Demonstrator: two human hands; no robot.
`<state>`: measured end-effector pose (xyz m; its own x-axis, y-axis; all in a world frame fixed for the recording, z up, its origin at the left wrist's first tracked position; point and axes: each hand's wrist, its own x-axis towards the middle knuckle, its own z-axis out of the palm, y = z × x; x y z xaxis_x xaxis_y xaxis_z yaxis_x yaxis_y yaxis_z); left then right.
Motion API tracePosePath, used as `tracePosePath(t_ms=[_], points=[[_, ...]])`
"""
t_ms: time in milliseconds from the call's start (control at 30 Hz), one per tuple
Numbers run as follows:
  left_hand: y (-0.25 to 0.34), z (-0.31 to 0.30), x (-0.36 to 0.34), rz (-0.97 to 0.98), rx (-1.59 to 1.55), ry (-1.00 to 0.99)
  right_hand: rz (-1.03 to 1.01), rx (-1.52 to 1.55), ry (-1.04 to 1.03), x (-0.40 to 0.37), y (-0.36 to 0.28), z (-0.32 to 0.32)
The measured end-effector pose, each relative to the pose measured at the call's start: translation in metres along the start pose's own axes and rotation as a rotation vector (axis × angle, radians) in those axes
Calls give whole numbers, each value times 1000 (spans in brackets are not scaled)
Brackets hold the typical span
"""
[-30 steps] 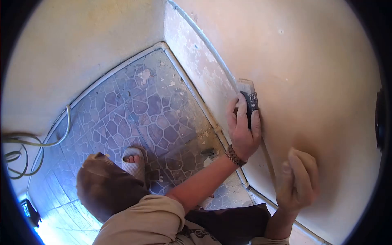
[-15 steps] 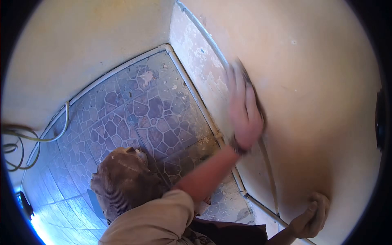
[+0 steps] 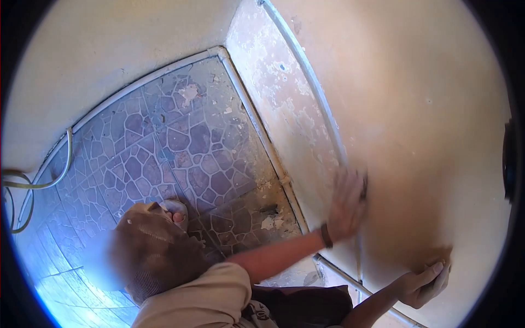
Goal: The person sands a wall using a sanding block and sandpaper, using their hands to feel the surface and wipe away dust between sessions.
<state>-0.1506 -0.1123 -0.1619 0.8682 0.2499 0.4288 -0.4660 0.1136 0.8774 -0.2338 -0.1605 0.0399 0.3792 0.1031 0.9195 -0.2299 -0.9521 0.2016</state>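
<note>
My left hand (image 3: 347,205), blurred by motion and with a dark band at the wrist, presses a dark sanding block (image 3: 363,186) against the cream wall (image 3: 426,126), low down next to a thin white strip (image 3: 322,115). Only a sliver of the block shows past the fingers. My right hand (image 3: 424,284) rests flat on the same wall further down to the right. Its fingers are spread and it holds nothing.
A purple stone-patterned tile floor (image 3: 180,147) lies below, with plaster dust and chips (image 3: 268,221) near the wall's foot. My knee in brown trousers (image 3: 147,246) and a white sandal (image 3: 176,210) are on the floor. A pale cable (image 3: 33,183) curls at the left.
My left hand has slid the block down the wall, from high beside the strip to lower near the floor. My right hand dropped lower and opened from a fist onto the wall.
</note>
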Motion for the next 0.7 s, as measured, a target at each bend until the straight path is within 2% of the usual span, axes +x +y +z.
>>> tracePosePath(t_ms=[67,133,167,200,267,300,367,467,500,567,633,700], points=[[-28,-24,107,-27,48,131,-222,-6,-19,0,14,1],[-50,-59,213,-17,-22,265,-319,43,-59,1,8,6],[-56,-68,226,-6,-11,253,-371,63,-85,2,4,7],[-57,-71,229,-17,-12,260,-336,35,-92,2,0,7],[-35,-55,185,-98,-73,263,-270,-11,-78,0,-8,14],[-21,-39,141,-158,-119,236,-262,63,-50,-1,-3,15],[1,-19,58,-254,-192,105,-228,26,6,2,-14,25],[4,-25,76,-148,-167,134,-196,-20,16,0,-11,24],[-10,-28,98,-99,-135,161,-219,-6,8,0,-10,24],[-43,-48,185,37,-13,200,-241,9,-9,-1,-9,25],[-70,-72,246,130,113,148,-250,14,-52,0,-11,23],[-59,-71,248,104,109,162,-261,-31,-53,2,-12,24]])
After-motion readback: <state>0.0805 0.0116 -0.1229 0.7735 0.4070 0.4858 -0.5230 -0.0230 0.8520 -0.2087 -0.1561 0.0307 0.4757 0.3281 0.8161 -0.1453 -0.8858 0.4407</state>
